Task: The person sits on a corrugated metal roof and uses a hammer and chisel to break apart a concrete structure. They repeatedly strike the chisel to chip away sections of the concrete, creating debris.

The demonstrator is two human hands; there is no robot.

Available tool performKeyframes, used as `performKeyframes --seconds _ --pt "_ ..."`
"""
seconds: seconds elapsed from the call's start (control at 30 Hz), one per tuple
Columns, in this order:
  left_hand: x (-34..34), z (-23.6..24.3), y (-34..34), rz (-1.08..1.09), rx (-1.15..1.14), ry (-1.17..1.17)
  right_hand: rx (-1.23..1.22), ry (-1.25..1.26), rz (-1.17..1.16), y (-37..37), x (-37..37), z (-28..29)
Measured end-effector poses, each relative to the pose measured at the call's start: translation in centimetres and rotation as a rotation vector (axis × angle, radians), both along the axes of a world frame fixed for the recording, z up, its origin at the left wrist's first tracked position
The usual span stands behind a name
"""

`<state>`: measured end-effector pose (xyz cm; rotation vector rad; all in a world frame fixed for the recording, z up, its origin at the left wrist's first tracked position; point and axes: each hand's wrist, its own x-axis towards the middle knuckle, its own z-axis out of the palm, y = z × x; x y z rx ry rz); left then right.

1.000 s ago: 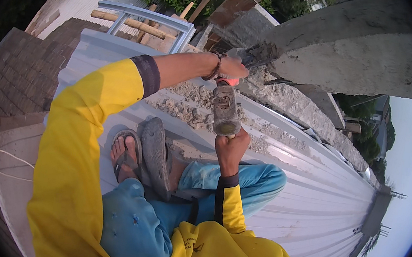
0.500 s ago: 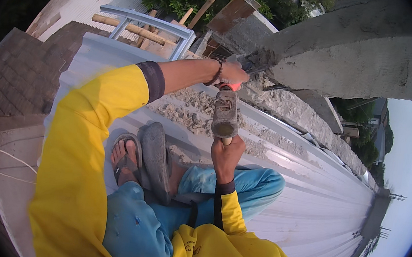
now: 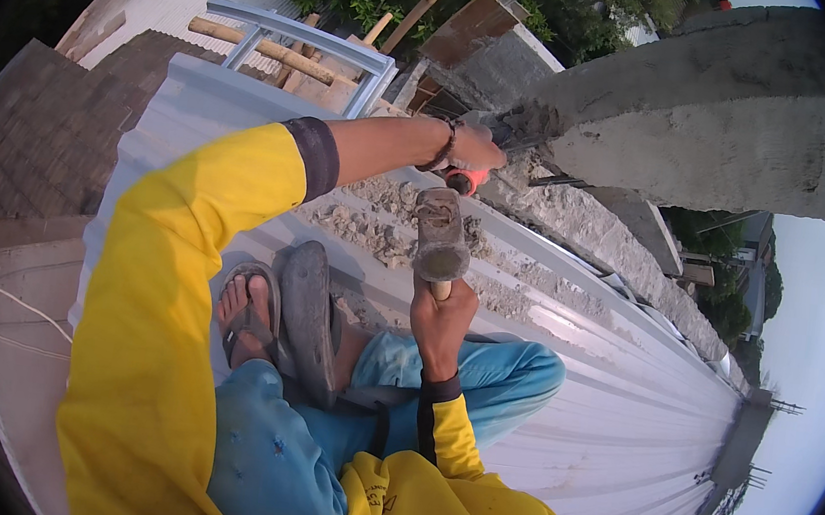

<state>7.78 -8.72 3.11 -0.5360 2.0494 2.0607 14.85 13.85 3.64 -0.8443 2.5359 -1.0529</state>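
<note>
The right hand [image 3: 443,323] was closed firmly around the pale handle of the hammer [image 3: 443,236], just under its head. The left hand [image 3: 479,149] was closed around the red tool [image 3: 465,180], with only its near end showing. The farther end of this tool was hidden behind the hand and against the dark broken place, so I cannot tell whether it touched the concrete.

Half a second earlier, the hammer head had covered part of the red end in the view; now a gap was open between them, and the hammer was nearer to the body. In my judgement, this was a moment between two blows, with the red tool kept in its place.

Both hands were above the roof [image 3: 567,415], near its edge along the concrete ledge [image 3: 578,215]. Rubble [image 3: 365,232] lay along this same edge, beside the hammer. The beam [image 3: 697,137] rose over the ledge, to the right of the left hand. Nearer to the body, the two sandals [image 3: 309,317] were side by side on the roof. By the roof's far left corner was a metal frame [image 3: 300,33], with a bamboo pole [image 3: 263,49] running through it.
</note>
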Motion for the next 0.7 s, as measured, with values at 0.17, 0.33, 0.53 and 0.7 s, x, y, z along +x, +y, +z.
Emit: performKeyframes --seconds 0.17,0.33,0.53,0.7 --pt "-0.1 0.0 0.5 0.034 0.064 -0.010 -0.170 0.170 0.288 2.9 1.0 2.2" --pt "-0.6 -0.7 -0.4 -0.026 0.002 -0.013 -0.074 0.219 0.196 1.0 -1.2 1.7" --pt "0.3 -3.7 -2.1 -0.140 -0.079 0.138 -0.078 -0.143 0.103 1.5 1.4 -2.1" --pt "3.7 -4.8 -2.4 -0.070 -0.048 0.264 -0.060 -0.129 0.129 3.4 3.0 -1.6"
